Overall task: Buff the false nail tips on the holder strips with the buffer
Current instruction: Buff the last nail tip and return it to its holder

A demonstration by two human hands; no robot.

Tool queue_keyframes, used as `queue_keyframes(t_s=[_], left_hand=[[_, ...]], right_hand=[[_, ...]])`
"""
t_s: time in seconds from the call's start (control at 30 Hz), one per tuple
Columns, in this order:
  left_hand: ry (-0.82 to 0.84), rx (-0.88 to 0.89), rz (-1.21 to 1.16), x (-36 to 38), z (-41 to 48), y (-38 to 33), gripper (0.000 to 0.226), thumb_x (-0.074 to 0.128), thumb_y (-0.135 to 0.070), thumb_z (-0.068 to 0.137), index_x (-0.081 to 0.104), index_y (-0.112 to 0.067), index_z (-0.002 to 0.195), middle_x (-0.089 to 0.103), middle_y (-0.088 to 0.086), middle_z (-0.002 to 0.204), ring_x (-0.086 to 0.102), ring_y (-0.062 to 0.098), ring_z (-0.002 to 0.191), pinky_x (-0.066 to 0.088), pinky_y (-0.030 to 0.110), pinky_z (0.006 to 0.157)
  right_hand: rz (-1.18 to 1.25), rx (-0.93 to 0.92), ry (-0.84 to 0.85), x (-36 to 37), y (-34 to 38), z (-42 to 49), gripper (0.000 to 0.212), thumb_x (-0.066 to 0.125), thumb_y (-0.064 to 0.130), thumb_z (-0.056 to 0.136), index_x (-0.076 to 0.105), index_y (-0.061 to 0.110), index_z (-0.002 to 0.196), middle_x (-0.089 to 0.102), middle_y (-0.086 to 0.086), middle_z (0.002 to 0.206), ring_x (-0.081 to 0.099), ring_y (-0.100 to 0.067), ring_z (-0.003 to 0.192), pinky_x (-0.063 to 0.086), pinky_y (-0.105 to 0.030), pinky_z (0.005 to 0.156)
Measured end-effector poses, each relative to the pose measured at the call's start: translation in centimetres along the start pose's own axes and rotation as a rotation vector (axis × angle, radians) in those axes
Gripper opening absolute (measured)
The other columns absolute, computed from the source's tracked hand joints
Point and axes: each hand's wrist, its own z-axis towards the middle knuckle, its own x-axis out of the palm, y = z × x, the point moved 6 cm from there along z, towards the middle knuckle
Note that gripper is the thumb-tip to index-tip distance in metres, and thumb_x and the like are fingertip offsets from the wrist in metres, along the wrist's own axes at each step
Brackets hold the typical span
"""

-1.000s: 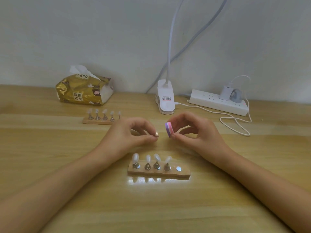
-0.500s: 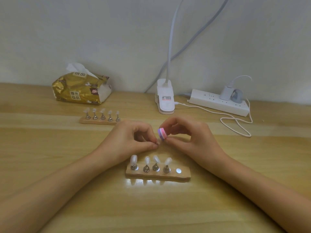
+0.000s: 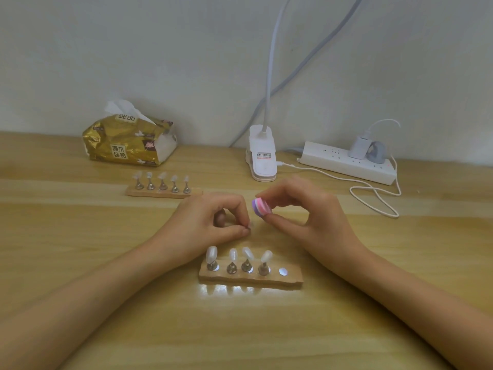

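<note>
The step in hand looks like the buffing of a single nail tip taken off its strip. The left hand [image 3: 208, 222] has its fingers curled in, and thumb and forefinger pinch a small nail tip [image 3: 250, 225] that barely shows past the fingertips; whether its metal stand is in the pinch too, I cannot tell. The right hand [image 3: 306, 217] is curled as well and holds the buffer [image 3: 261, 207], a small pink and purple block, between thumb below and forefinger above. The buffer sits just at one o'clock from the pinched tip, close to it but apparently not touching.

The near strip [image 3: 293, 278] lies at six o'clock from the two hands, with four tips standing on it and one bare round spot [image 3: 283, 271] at its right end, probably where the held tip belongs. The far strip [image 3: 130, 193], at ten o'clock from the left hand, carries five tips.

The next move calls for bringing the buffer's flat face down onto the tip with light strokes while the left pinch keeps firm, since so small a piece could easily twist or slip out.
</note>
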Motion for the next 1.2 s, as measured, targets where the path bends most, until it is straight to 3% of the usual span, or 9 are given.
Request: queue_keyframes(t_s=[0.07,0.13,0.23,0.33,0.47,0.67,0.93,1.07,1.2], left_hand=[[0.009,0.000,0.013,0.1,0.0,0.1,0.012,0.078,-0.021,0.080,0.069,-0.028,0.077,0.054,0.006,0.061,0.040,0.009,0.058,0.032,0.026,0.057],[0.008,-0.008,-0.005,0.0,0.0,0.2,0.014,0.079,-0.019,0.080,0.069,-0.028,0.076,0.049,-0.008,0.054,0.035,0.007,0.055,0.029,0.023,0.054],[0.018,-0.025,-0.026,0.1,0.0,0.2,0.016,0.080,-0.022,0.079,0.069,-0.030,0.072,0.057,-0.005,0.060,0.034,0.008,0.056,0.029,0.026,0.056],[0.013,-0.012,-0.035,0.1,0.0,0.2,0.015,0.079,-0.022,0.079,0.069,-0.030,0.071,0.054,-0.012,0.059,0.034,0.008,0.055,0.028,0.023,0.053],[0.021,-0.020,-0.059,0.1,-0.1,0.1,0.015,0.080,-0.020,0.079,0.070,-0.028,0.072,0.068,-0.014,0.075,0.040,0.005,0.058,0.035,0.023,0.058],[0.018,-0.013,-0.056,0.0,-0.1,-0.2,0.016,0.080,-0.015,0.079,0.069,-0.024,0.072,0.063,-0.022,0.071,0.043,0.003,0.058,0.033,0.016,0.056],[0.011,-0.009,-0.078,0.0,-0.1,-0.3,0.016,0.082,-0.014,0.076,0.070,-0.024,0.070,0.065,-0.018,0.075,0.044,0.002,0.058,0.035,0.017,0.058],[0.003,-0.007,-0.069,-0.1,-0.1,-0.2,0.014,0.082,-0.013,0.076,0.071,-0.021,0.072,0.064,-0.013,0.074,0.048,0.003,0.060,0.034,0.015,0.058],[0.005,-0.005,-0.070,-0.1,-0.1,-0.2,0.015,0.082,-0.012,0.076,0.071,-0.020,0.072,0.065,-0.015,0.075,0.050,0.001,0.061,0.035,0.011,0.059]], right_hand=[[-0.025,-0.042,0.026,0.4,0.3,-0.1,0.005,0.074,0.008,0.090,0.071,0.009,0.093,0.069,0.002,0.090,0.065,-0.013,0.088,0.053,-0.026,0.081],[-0.034,0.031,0.053,0.6,-0.2,-0.1,0.004,0.074,0.011,0.091,0.070,0.010,0.090,0.070,0.003,0.089,0.065,-0.012,0.086,0.052,-0.027,0.079],[-0.007,0.032,0.011,-0.1,-0.2,-0.1,0.007,0.076,0.007,0.088,0.070,0.008,0.090,0.070,0.003,0.089,0.066,-0.011,0.087,0.050,-0.020,0.080],[-0.031,-0.021,0.052,0.4,0.3,0.0,0.007,0.076,0.008,0.088,0.070,0.009,0.091,0.071,0.003,0.090,0.066,-0.012,0.088,0.051,-0.025,0.080],[0.003,0.024,0.022,0.0,-0.2,-0.1,0.008,0.076,0.006,0.088,0.071,0.009,0.093,0.071,0.004,0.091,0.067,-0.010,0.090,0.051,-0.022,0.083],[-0.003,0.032,0.060,0.2,-0.3,-0.1,0.007,0.076,0.007,0.088,0.072,0.008,0.093,0.072,0.003,0.091,0.068,-0.010,0.089,0.053,-0.026,0.081],[-0.037,-0.021,0.037,-0.1,0.2,-0.1,0.011,0.076,0.002,0.086,0.071,0.008,0.092,0.072,0.005,0.091,0.067,-0.006,0.090,0.047,-0.013,0.084],[-0.058,-0.058,0.068,0.4,0.5,-0.1,0.008,0.076,0.005,0.088,0.070,0.009,0.091,0.071,0.002,0.090,0.066,-0.011,0.087,0.050,-0.023,0.081],[-0.055,-0.057,0.055,0.0,0.5,-0.1,0.007,0.076,0.007,0.088,0.070,0.010,0.092,0.071,0.004,0.090,0.066,-0.011,0.088,0.049,-0.020,0.082]])
